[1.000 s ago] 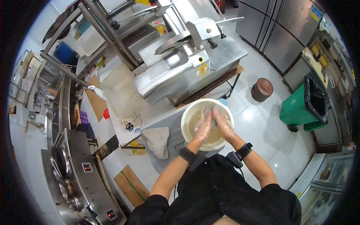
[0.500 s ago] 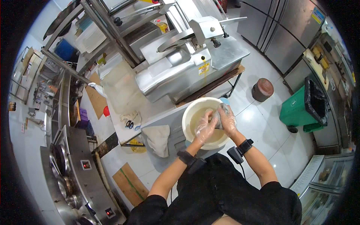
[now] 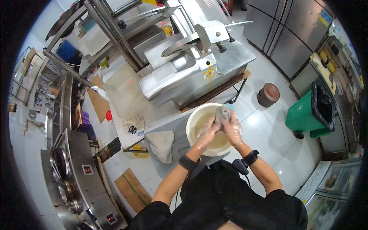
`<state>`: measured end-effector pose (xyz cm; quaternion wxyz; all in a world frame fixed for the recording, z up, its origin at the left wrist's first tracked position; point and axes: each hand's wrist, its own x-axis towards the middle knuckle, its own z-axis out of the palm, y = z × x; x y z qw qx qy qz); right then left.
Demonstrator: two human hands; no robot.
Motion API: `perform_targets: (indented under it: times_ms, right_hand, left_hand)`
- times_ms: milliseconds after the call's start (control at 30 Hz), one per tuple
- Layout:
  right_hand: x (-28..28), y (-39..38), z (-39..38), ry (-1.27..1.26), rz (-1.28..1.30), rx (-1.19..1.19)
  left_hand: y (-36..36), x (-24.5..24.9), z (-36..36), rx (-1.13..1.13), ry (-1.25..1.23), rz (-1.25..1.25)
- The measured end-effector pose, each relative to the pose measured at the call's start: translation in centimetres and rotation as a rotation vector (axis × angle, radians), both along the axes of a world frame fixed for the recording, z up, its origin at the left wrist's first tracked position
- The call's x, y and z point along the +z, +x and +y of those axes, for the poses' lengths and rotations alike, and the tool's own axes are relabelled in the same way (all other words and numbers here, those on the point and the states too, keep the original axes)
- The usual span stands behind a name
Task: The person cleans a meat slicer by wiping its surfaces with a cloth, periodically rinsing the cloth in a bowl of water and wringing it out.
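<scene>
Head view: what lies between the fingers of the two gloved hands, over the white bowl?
A grey lump lies there, held by the left hand and the right hand above the white bowl; the head view shows it.

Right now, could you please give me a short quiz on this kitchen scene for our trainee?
1. True or false: the left hand and the right hand both wear clear gloves.
2. What do they hold above the pale bowl? A: a knife. B: a grey lump. C: a plate.
3. Fill in: the scissors lie on the counter to the person's ___ of the bowl.
Key: 1 true; 2 B; 3 left.
</scene>
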<state>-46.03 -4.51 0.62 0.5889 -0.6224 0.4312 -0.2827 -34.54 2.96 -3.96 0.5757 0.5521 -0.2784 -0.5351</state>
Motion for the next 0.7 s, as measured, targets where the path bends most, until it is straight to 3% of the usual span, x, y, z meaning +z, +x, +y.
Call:
perform_targets:
  times_ms: [33,100,133,200,233,300,333,400,533,600,700]
  right_hand:
    - [0.8,0.0,-0.3,-0.041,0.09,-0.09]
    - [0.3,-0.7,-1.5,-0.033,0.088,-0.017]
    - [-0.1,-1.0,-1.9,-0.029,0.085,0.054]
    - [0.1,-0.9,-2.0,-0.047,0.046,-0.007]
    - [1.0,-0.9,-1.9,-0.078,0.086,-0.049]
    - [0.9,-1.0,-1.1,-0.099,0.127,-0.09]
    - [0.9,-0.7,-0.8,-0.141,0.18,0.0]
    - [1.6,-0.3,-0.5,-0.184,0.284,0.111]
    - [1.3,0.2,0.1,-0.204,0.256,0.116]
    - [1.3,0.0,0.5,-0.45,0.298,0.206]
    - [-1.0,-0.4,-1.6,-0.462,0.276,0.228]
  left_hand:
    - [0.5,1.2,0.0,0.002,-0.001,-0.001]
    - [2.2,3.8,0.3,-0.171,0.072,-0.186]
    - [2.8,3.3,0.6,-0.175,0.071,-0.187]
    - [4.0,1.6,0.4,-0.329,0.019,-0.416]
    - [3.7,2.4,0.2,-0.327,0.016,-0.418]
    - [2.1,4.4,0.6,-0.024,0.198,0.211]
    - [1.8,4.3,0.6,-0.026,0.199,0.207]
    - [1.2,4.1,-0.1,-0.118,0.151,0.494]
    - [-0.4,4.9,0.1,0.014,0.182,0.297]
    - [0.5,2.6,-0.2,-0.057,0.182,0.312]
    - [0.4,3.0,-0.1,-0.102,0.129,0.295]
